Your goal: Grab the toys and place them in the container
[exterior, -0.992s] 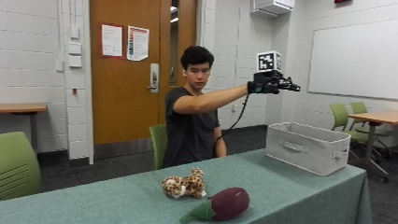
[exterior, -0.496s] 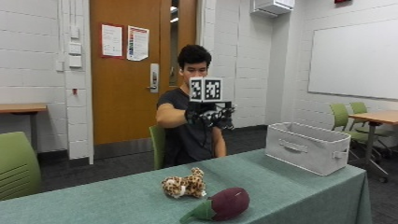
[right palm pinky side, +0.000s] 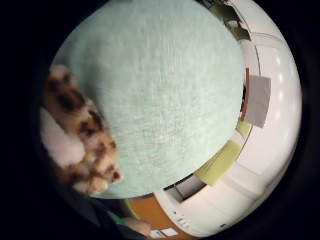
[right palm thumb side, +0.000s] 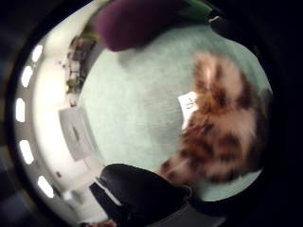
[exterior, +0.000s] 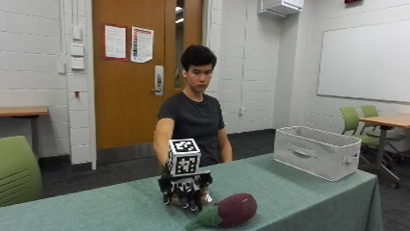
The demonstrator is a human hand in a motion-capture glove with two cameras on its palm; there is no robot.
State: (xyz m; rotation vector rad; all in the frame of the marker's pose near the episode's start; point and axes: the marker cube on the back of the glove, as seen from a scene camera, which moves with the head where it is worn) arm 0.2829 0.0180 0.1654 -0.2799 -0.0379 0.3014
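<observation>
My gloved right hand (exterior: 185, 192) is down on the green table (exterior: 307, 197), with its fingers pointing down and spread over the spotted leopard plush, which the hand hides in the outside view. The palm views show the leopard (right palm thumb side: 222, 127) (right palm pinky side: 80, 135) close under the palm, lying on the cloth. A gloved digit (right palm thumb side: 142, 194) sits beside it without closing on it. A purple eggplant plush (exterior: 234, 210) (right palm thumb side: 135, 21) with a green stem lies just right of the hand. The white fabric container (exterior: 317, 151) stands at the table's far right end.
A green chair (exterior: 16, 173) stands at the left of the table. More green chairs (exterior: 359, 125) and a wooden table are behind the container. Bare green cloth lies between the eggplant and the container.
The hand has come from high up near the container, across in front of the chest, and down onto the leopard plush. Neither toy has shifted.
</observation>
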